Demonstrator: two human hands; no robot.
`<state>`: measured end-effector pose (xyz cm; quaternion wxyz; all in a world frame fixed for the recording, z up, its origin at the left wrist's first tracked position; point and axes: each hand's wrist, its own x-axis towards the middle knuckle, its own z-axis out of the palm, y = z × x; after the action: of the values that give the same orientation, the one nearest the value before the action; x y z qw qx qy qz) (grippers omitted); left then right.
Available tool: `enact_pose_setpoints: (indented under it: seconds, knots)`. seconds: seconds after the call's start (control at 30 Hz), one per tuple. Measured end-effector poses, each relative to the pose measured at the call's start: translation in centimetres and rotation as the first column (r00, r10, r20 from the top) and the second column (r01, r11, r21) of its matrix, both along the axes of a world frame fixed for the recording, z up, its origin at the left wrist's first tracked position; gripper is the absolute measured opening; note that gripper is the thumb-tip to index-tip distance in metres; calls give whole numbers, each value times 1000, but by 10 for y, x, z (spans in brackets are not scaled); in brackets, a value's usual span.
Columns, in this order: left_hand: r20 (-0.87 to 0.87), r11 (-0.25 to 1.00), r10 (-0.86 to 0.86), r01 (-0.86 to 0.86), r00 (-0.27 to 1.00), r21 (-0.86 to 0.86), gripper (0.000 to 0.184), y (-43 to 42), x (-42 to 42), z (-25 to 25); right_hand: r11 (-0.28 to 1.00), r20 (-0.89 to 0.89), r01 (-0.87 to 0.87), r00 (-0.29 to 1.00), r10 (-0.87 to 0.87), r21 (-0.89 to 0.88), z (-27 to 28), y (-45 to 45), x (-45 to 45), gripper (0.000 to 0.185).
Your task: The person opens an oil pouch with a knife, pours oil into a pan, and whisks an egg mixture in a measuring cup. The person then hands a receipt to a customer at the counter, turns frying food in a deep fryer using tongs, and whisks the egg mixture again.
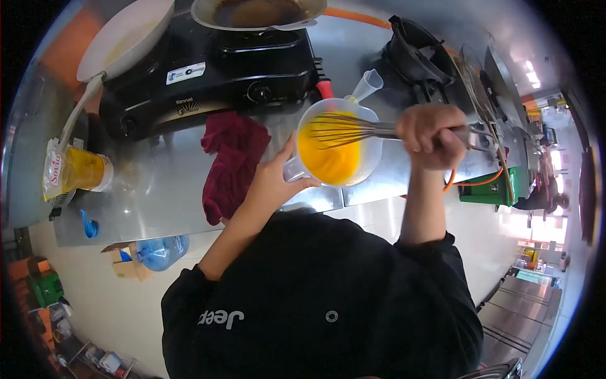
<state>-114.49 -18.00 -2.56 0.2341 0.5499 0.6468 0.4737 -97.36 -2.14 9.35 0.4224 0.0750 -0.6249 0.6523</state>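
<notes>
A clear plastic jug (372,151) holds bright yellow liquid (334,163) that looks like beaten egg. My left hand (278,175) is wrapped round the jug's near left side, by its handle. My right hand (434,136) is closed on the handle of a metal whisk (353,129), which lies nearly level with its wires over and partly in the liquid. Just left of my left hand, a dark red cloth (230,170) lies crumpled on the metal counter (151,208).
Behind the cloth stands a black Rinnai gas stove (214,95) bearing a white pan (120,47) and a pan with brown liquid (259,12). A yellow Sovia packet (79,170) is at left. A black burner (420,54) stands at back right.
</notes>
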Motion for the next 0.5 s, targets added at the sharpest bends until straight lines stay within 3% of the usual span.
enact_pose_setpoints:
  seconds: [0.03, 0.07, 0.1, 0.17, 0.2, 0.23, 0.27, 0.3, 0.37, 0.4, 0.43, 0.5]
  knots:
    - [19, 1000, -2, 1, 1000, 24, 91, 1, -1, -3, 995, -33, 28, 999, -31, -93, -8, -7, -9, 22]
    - [36, 999, -3, 1, 999, 51, 91, 3, -1, -4, 908, 70, 168, 975, -210, 384, -16, -12, -18, 24]
    - [33, 998, -7, 5, 999, 58, 91, 3, -3, -1, 870, 153, -1, 984, -86, 493, -25, -22, -21, 25]
    - [51, 999, -22, 23, 998, -30, 91, 0, -6, 2, 864, 236, -126, 972, 8, 488, -21, -24, -15, 24]
    - [56, 999, -21, 22, 998, -32, 91, -1, -5, 2, 976, 217, 3, 975, -51, 218, -14, -20, -10, 25]
    - [56, 999, -17, 18, 998, -27, 91, -1, -3, 2, 988, 217, 134, 969, -115, -73, -9, -13, -6, 26]
    - [53, 1000, -19, 20, 998, -23, 91, -2, -2, 2, 959, 89, 104, 993, -84, -263, -23, 1, -4, 28]
    - [50, 999, -28, 29, 998, -19, 91, -2, -3, -1, 959, 85, 112, 992, -93, -260, -36, -1, -5, 28]
    - [78, 999, -9, 6, 997, 37, 89, -1, -9, -7, 992, 229, -95, 971, 73, 89, -52, -8, -15, 16]
    - [73, 999, -16, 13, 997, 46, 89, 0, -9, -4, 965, 204, -242, 954, 217, 102, -36, -9, -18, 23]
    - [73, 999, -30, 27, 997, 30, 87, -2, -7, -1, 966, 201, -235, 957, 211, 106, -30, -1, -15, 23]
    - [74, 998, -57, 56, 996, 10, 86, -5, -2, -2, 976, 164, 43, 986, -8, -215, -23, 18, -2, 21]
